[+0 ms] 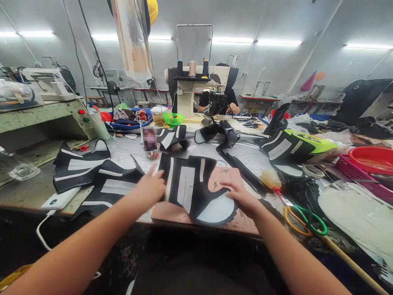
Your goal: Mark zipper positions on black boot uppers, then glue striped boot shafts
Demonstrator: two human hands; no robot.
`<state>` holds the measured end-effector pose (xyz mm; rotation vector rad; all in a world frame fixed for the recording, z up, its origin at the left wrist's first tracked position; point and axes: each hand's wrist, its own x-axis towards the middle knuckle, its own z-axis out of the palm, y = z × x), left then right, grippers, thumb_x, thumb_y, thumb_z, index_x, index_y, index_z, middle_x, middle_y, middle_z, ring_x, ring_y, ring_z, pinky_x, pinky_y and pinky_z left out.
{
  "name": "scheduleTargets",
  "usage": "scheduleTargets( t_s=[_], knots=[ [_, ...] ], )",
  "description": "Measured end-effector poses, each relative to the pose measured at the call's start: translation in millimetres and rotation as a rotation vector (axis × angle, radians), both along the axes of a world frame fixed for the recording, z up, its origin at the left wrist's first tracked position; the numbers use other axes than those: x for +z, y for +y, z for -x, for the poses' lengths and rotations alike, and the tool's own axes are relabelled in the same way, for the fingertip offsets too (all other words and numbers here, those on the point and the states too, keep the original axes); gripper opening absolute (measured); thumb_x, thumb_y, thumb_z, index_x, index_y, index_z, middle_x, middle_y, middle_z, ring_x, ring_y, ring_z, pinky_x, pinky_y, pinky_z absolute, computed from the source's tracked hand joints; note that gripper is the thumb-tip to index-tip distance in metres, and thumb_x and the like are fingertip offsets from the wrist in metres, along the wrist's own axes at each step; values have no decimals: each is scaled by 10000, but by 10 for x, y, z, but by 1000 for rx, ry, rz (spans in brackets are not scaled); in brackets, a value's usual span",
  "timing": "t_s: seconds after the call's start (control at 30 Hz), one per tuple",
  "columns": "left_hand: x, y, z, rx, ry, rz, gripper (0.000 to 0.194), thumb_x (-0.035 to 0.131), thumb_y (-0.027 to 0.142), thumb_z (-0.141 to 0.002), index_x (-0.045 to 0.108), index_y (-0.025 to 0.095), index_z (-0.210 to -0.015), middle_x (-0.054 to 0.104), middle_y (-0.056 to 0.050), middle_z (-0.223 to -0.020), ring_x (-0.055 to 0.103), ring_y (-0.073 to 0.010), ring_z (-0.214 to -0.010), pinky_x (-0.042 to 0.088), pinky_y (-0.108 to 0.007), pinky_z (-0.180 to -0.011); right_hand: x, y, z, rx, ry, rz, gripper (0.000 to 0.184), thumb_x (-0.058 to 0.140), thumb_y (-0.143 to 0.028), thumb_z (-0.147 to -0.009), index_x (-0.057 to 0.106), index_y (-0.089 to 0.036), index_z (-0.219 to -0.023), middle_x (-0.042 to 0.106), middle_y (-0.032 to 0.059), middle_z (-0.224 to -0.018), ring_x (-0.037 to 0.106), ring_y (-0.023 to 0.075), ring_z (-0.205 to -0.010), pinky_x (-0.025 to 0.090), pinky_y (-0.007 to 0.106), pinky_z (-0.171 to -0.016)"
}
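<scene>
the left hand (149,189) is resting, fingers stretched out flat and holding nothing, on the left edge of a black shoe-upper piece with grey-white stripes and a pale oval patch (196,188). the right hand (242,197) is lying open on that same piece's right edge, fingertips pressing down beside the pale oval, nothing gripped. the piece is lying flat on a pinkish-brown cutting board (221,176), which is sitting at the near edge of the worktable (30,192).

left of the board, a stack of similar black-and-white striped pieces (89,172) is spreading across the table, and a white power bank with a cable (59,198) is lying further left, near the table edge. just behind the board's left corner, a small glass cup (152,153) is standing. right of the board, a brush with a red handle (274,184) and yellow-and-green handled scissors (302,219) are lying near each other. far right of the board, a red plastic bowl (373,157) is sitting in a pink basket (353,170). well behind the board, a cream sewing machine (196,88) is standing, and another person (231,104) is sitting beyond it.
</scene>
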<state>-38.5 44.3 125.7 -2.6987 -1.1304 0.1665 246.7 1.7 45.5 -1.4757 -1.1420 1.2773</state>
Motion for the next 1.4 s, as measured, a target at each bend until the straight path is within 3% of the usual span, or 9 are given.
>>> scheduleTargets(
  t_s=[0.1,0.2,0.4,0.63,0.73,0.83,1.0,1.17,1.4],
  knots=[
    [130,155,-145,90,-36,47,235,469,-46,-666,620,134,-663,647,-69,-749,566,-260,-950,312,-496,-948,-8,-331,191,-48,352,172,241,521,-299,-728,604,-157,-904,642,51,-721,618,148,-607,493,268,-558],
    [92,199,-594,-116,-153,265,311,431,-6,-723,647,160,-872,652,-88,-986,555,-230,-1025,389,-365,-906,15,-468,378,-117,486,179,273,521,-367,-745,578,-186,-941,657,79,-941,648,172,-708,517,290,-607],
    [-179,602,-1172,-179,-200,880,351,401,341,-839,533,290,-1160,528,14,-1255,449,-151,-1183,355,-273,-952,2,-534,325,-44,113,29,216,530,-312,-731,578,-203,-911,658,38,-868,625,192,-777,501,349,-726],
    [-611,545,-1381,-169,-15,758,819,669,541,-529,530,49,-1168,354,-290,-1300,320,-413,-1230,279,-538,-958,95,-506,73,480,-360,-112,589,560,-189,-692,442,-266,-1265,654,-33,-731,610,131,-632,465,241,-648],
    [-727,477,-1290,-259,169,569,1090,768,486,-368,377,88,-1305,197,-252,-1379,170,-407,-1291,134,-572,-1012,146,-111,-558,24,-582,13,480,505,-242,-769,461,-240,-1247,661,-17,-792,604,100,-582,454,221,-632],
    [-778,573,-1201,-303,229,471,1092,743,500,-435,276,144,-1356,150,-195,-1413,114,-376,-1314,74,-564,-1028,165,319,-1400,-436,-843,157,408,485,-306,-794,523,-122,-1156,615,116,-1053,591,193,-927,416,279,-797],
    [-837,859,-1225,-256,199,477,627,406,506,-819,284,201,-1353,180,-127,-1422,150,-316,-1323,115,-546,-1030,5,799,-2233,-501,-909,355,512,672,-441,-607,621,-36,-916,611,232,-1000,547,342,-986,398,377,-797],
    [-890,904,-1244,-247,266,482,764,538,467,-766,168,203,-1380,109,-110,-1434,117,-302,-1332,117,-534,-1040,-109,977,-2339,-512,-838,395,397,767,-382,-446,625,-108,-696,644,149,-808,580,300,-839,421,350,-694],
    [-862,852,-1278,-231,271,517,847,486,595,-745,170,138,-1384,92,-127,-1438,100,-294,-1336,125,-471,-1065,-41,567,-2373,-634,-271,-11,438,530,-578,-636,578,-204,-859,574,8,-648,455,110,-441,300,216,-345]
  ],
)
